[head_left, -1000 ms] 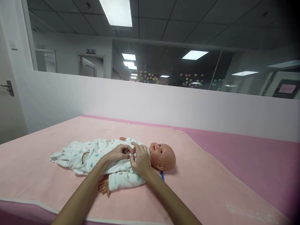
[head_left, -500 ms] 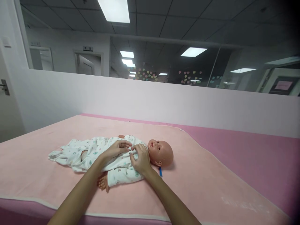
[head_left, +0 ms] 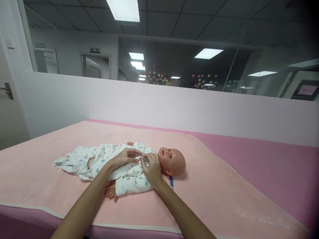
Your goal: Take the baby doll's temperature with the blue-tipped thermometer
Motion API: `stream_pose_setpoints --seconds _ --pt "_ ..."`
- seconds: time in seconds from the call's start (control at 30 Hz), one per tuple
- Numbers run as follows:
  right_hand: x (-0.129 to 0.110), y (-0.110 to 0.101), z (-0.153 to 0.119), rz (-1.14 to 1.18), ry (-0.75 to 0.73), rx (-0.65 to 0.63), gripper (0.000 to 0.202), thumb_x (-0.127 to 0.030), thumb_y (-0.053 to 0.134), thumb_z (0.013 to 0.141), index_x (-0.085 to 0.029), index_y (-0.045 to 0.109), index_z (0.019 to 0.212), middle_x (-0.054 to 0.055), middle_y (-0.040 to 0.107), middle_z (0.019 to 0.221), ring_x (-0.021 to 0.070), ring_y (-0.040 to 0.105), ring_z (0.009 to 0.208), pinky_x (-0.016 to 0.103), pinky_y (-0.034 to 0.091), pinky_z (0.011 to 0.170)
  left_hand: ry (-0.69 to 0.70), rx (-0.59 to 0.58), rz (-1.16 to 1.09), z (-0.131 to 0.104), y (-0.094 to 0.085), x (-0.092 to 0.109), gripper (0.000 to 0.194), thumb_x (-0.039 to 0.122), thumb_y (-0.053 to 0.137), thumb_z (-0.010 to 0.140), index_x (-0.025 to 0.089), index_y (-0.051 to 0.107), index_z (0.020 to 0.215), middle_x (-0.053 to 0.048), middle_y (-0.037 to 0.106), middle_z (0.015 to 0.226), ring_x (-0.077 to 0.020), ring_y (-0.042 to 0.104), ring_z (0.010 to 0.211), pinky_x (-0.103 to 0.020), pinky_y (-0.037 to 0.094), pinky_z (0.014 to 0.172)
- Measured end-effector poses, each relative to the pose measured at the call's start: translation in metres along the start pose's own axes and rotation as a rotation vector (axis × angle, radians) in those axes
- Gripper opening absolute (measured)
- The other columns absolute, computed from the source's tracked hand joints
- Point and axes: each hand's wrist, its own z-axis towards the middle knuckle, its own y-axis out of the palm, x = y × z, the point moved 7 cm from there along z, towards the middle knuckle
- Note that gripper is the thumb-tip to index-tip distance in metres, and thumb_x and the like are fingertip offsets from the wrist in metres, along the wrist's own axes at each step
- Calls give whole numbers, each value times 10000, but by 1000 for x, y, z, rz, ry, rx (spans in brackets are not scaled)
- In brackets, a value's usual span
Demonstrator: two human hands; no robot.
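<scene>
Right hand (head_left: pixel 152 168) curls against creased, printed cloth (head_left: pixel 128 171) on a round-headed doll (head_left: pixel 175 162).

A bald doll (head_left: pixel 175 162) lies on its back on a peach mat (head_left: pixel 211 196), dressed in a white printed garment (head_left: pixel 131 171).

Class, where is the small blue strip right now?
In the head view, the small blue strip lies slightly right of centre on the peach-pink fabric mat, just below the bald plastic doll's head and beside the person's bare right forearm.
</scene>
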Motion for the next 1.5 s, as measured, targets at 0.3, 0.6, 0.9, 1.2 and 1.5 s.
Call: stream_pose_setpoints --seconds 0.3,0.6,0.9,1.2,1.5 --pt "0 2 0 16 5 -39 74 -203 513 779 -199 581 808 19 585 745 173 502 756 299 365 711 -7 26 -29 -2 -2 -1 532 178 680 643 173 524 1152 -123 612 1059 -232 554 995 -332 454 793" --pt "1 2 1 -17 11 -52 117 -211 473 817 -205 588 832 19 598 765 163 504 756 284 366 711 -41 24 -20 0 -3 -5 584 230 652 687 148 460 1233 -117 610 1092 -238 533 1038 -357 419 873" --pt "6 5 0 16 70 -38 131 -235 433 841 -197 555 814 30 592 786 161 521 768 267 392 696 -20 19 40 1 -3 -7 581 288 604 733 185 416 1273 -78 618 1082 -216 510 1059 -350 376 917" --pt "6 7 0 41 57 -45 142 -229 416 846 -202 552 814 32 592 784 164 530 758 273 406 693 8 63 110 3 -5 -7 502 265 584 737 201 473 1222 -53 614 948 -184 532 936 -292 411 800" --pt "13 4 0 68 122 4 140 -265 480 799 -194 548 899 40 602 799 171 546 749 282 426 688 -4 70 0 3 -4 -5 460 231 644 676 186 543 1123 -44 625 858 -171 570 843 -297 429 777"
